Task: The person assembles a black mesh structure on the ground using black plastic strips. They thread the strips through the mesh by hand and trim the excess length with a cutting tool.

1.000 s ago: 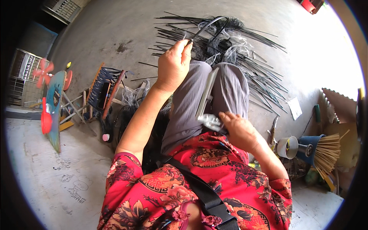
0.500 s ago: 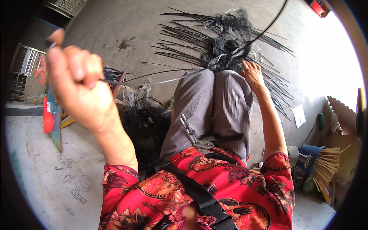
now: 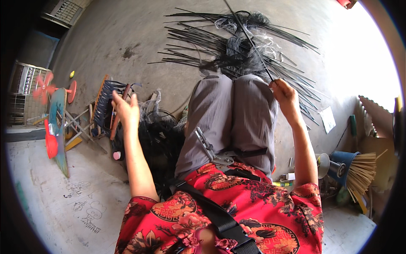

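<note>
My right hand (image 3: 286, 96) is beside my right knee, its fingers pinched on one end of a long thin black strip (image 3: 249, 39). The strip slants up and away to the far edge of the view. My left hand (image 3: 128, 111) is raised at the left with its fingers apart, and I see nothing in it. Behind it stands a folding stool (image 3: 100, 106) with dark straps. Past my knees, several bundles of thin black strips (image 3: 198, 36) lie on the floor, tied with black and white netting (image 3: 239, 44).
A black tangled heap (image 3: 158, 142) lies by my left leg. A metal clamp-like piece (image 3: 205, 142) rests on my lap. At left are a blue-green board (image 3: 58, 122) and a red fan (image 3: 43, 87). At right stands a blue bucket (image 3: 344, 167) with a straw broom (image 3: 361, 171).
My left hand has dropped from high at the left and let go of the strip, its fingers spreading. My right hand has closed on the strip, which now stands out straighter ahead.
</note>
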The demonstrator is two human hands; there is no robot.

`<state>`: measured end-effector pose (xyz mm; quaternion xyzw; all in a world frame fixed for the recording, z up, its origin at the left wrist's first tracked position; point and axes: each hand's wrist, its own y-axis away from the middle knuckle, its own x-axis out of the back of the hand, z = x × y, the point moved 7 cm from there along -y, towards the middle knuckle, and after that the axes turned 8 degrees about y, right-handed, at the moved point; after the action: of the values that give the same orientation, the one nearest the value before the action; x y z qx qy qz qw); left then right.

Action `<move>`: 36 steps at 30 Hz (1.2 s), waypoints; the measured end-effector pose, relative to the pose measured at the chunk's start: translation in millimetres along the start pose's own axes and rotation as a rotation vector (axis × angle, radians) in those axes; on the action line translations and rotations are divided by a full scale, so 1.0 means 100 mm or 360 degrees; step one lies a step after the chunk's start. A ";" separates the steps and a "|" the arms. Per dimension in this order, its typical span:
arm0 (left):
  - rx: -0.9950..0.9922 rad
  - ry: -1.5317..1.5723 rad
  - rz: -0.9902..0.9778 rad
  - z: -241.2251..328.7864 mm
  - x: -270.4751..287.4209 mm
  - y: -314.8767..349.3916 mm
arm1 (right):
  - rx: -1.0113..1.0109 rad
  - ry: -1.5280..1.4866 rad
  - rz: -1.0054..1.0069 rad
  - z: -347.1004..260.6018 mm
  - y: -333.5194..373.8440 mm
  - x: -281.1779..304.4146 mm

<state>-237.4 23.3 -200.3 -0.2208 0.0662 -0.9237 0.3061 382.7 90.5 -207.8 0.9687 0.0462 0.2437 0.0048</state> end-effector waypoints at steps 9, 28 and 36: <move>0.0447 0.2370 -0.0854 1.26 -1.52 0.60 | 0.0437 0.0818 -0.0019 -0.38 1.27 -0.22; 0.0589 0.2120 -0.0324 -0.05 -0.33 0.39 | -0.0066 -0.1485 0.1111 1.57 1.23 1.89; 0.0647 0.2048 -0.0491 0.06 -0.76 0.55 | -0.0060 -0.2079 0.2054 2.20 1.84 2.13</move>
<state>-150.6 24.3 -237.5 0.4259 0.0282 -0.8980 0.1064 689.1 -69.9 -295.1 0.7516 -0.5195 -0.3961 -0.0913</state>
